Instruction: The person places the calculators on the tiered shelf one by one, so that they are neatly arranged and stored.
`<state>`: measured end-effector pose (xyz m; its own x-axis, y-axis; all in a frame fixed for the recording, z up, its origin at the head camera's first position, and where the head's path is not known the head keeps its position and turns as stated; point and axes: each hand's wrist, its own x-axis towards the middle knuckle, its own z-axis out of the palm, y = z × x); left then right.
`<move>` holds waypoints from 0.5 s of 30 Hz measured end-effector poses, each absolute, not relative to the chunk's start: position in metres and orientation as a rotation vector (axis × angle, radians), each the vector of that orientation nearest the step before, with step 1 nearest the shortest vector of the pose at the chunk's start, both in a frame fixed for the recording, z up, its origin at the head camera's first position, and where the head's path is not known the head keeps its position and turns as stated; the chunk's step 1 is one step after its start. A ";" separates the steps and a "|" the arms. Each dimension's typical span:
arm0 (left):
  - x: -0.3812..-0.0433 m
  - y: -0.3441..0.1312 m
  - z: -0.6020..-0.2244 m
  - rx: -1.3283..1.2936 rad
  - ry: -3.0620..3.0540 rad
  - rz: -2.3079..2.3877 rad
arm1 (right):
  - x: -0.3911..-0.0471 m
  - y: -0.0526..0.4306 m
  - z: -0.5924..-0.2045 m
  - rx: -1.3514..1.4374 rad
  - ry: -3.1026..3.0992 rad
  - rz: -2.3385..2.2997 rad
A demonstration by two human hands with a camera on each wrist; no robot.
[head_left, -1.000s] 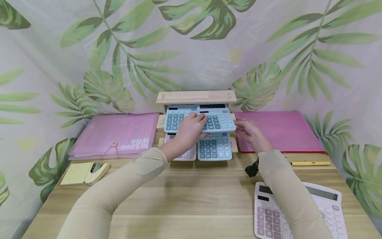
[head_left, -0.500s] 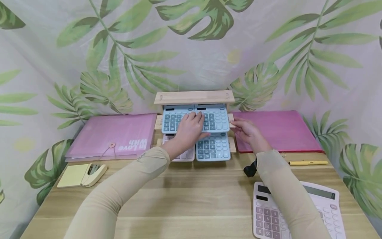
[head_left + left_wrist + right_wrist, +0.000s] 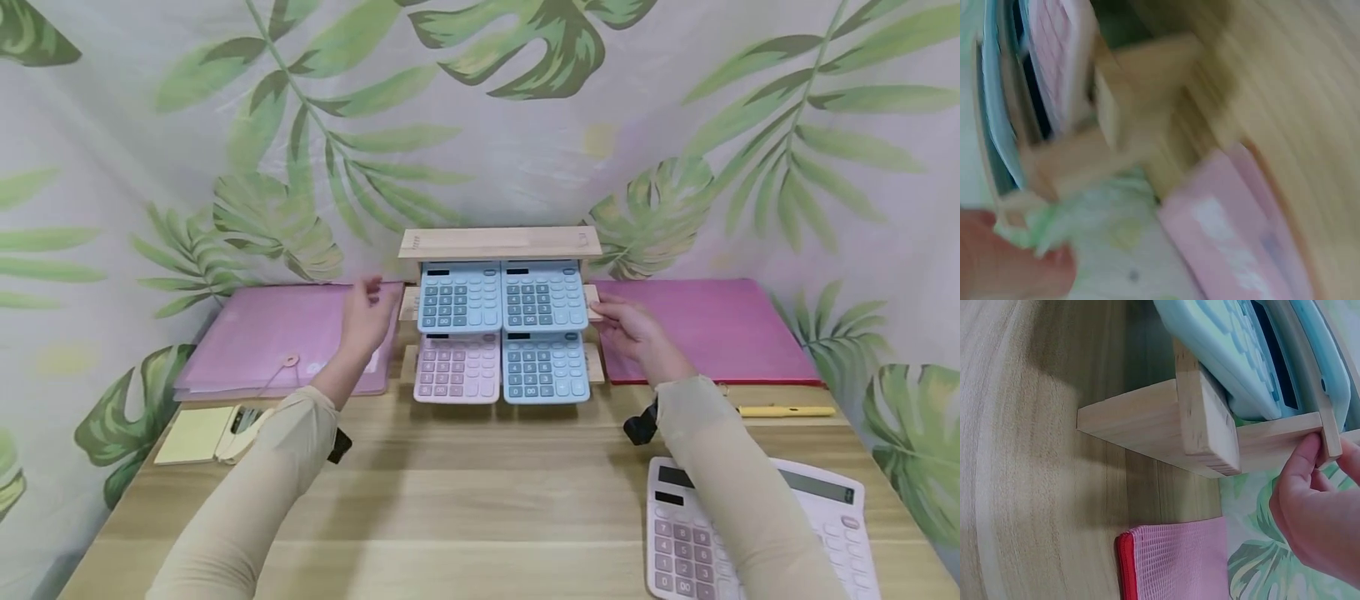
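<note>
A small wooden rack (image 3: 500, 242) stands at the back of the table with calculators on two levels. On its upper level, a blue calculator (image 3: 480, 308) sits beside another blue calculator (image 3: 562, 310). Below them are a pink calculator (image 3: 457, 375) on the left and a blue calculator (image 3: 546, 375) on the right. My right hand (image 3: 630, 327) pinches the right end of the middle shelf board (image 3: 1330, 434) between thumb and fingers. Left of the rack, my left hand (image 3: 367, 318) is in the air over the pale pink folder (image 3: 258, 333), holding nothing, its fingers loosely bent.
A large pink calculator (image 3: 678, 550) lies at the front right, partly under my right sleeve. Behind it are a magenta mesh pouch (image 3: 705, 325) and a yellow pen (image 3: 787, 412). Yellow sticky notes (image 3: 193, 435) and a cream stapler (image 3: 236, 442) lie at the left. Leaf-patterned cloth hangs behind.
My left hand has lifted off the upper blue calculators and moved left, away from the rack. Those calculators have shifted slightly left and back, now side by side. My right hand stays at the board's end.
</note>
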<state>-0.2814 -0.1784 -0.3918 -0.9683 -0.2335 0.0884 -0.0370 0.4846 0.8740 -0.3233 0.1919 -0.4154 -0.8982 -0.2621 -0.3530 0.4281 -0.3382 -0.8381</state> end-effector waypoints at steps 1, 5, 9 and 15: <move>-0.284 -0.182 -0.395 0.268 -2.570 -1.571 | -0.323 0.194 -0.414 0.213 1.498 -2.257; -0.294 -0.178 -0.405 0.276 -2.637 -1.822 | -0.320 0.194 -0.405 0.218 1.671 -2.167; -0.299 -0.180 -0.408 0.325 -2.492 -2.111 | -0.303 0.196 -0.382 0.178 1.871 -2.048; -0.299 -0.197 -0.409 0.475 -2.268 -2.505 | -0.237 0.249 -0.335 -0.107 2.398 -1.677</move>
